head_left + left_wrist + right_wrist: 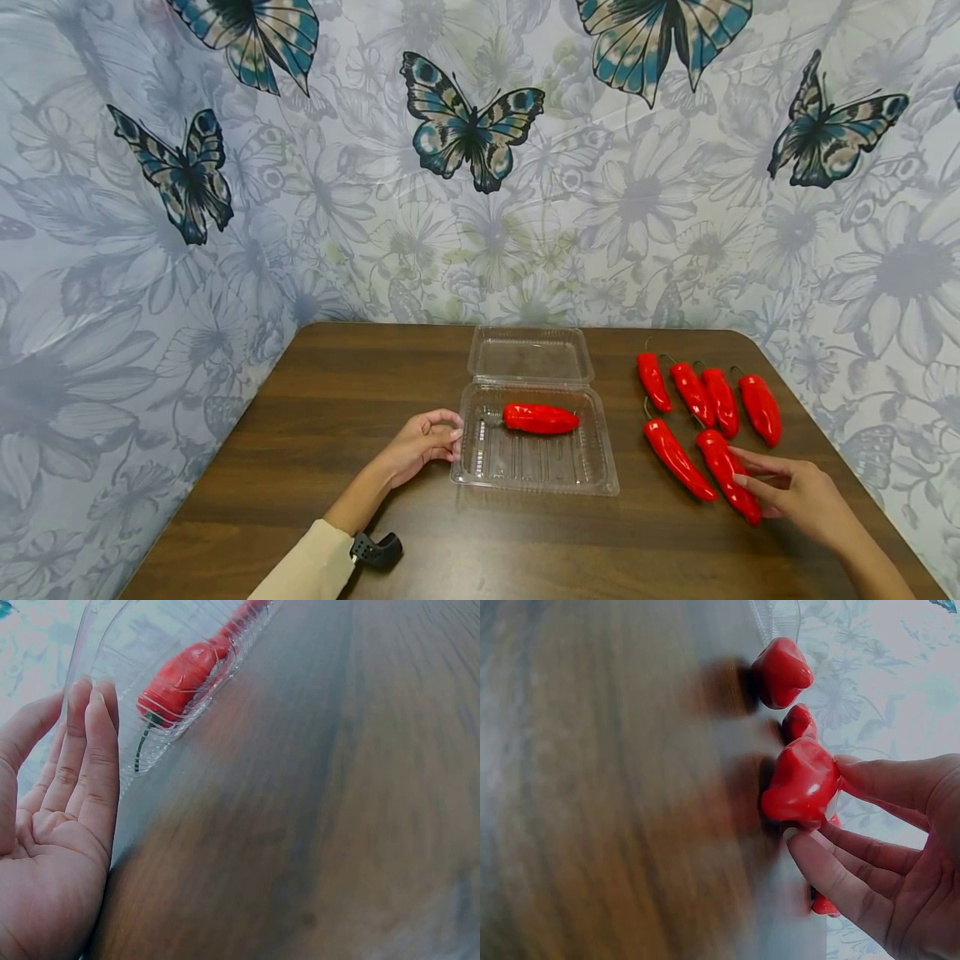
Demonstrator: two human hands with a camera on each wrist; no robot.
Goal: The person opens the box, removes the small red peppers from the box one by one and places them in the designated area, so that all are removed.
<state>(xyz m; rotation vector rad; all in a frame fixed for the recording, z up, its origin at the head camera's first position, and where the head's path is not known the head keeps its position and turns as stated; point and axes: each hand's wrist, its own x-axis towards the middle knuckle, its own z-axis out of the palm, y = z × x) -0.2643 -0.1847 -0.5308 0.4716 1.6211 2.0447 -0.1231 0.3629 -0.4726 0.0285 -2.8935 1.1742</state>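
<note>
A clear plastic clamshell container (pixel 536 475) lies in the middle of the table, its lid (pixel 531 357) folded back. Inside, a single red chili pepper (pixel 542 419) lies crosswise with its green stem (pixel 139 746) toward the left side. My left hand (pixel 426 446) touches the container's left wall with its fingertips, the fingers mostly straight in the left wrist view. At the right, my right hand (pixel 797 492) pinches the lower part of another glossy red chili pepper (pixel 802 784) between thumb and fingers, close over the tabletop.
Beside the held pepper lies another red pepper (pixel 677 460). Several more, including one at the far right (pixel 760 408), form a row behind. The brown wooden table (pixel 360 367) backs onto a butterfly-patterned wall covering (pixel 495 250). A dark band (pixel 377 550) circles the left wrist.
</note>
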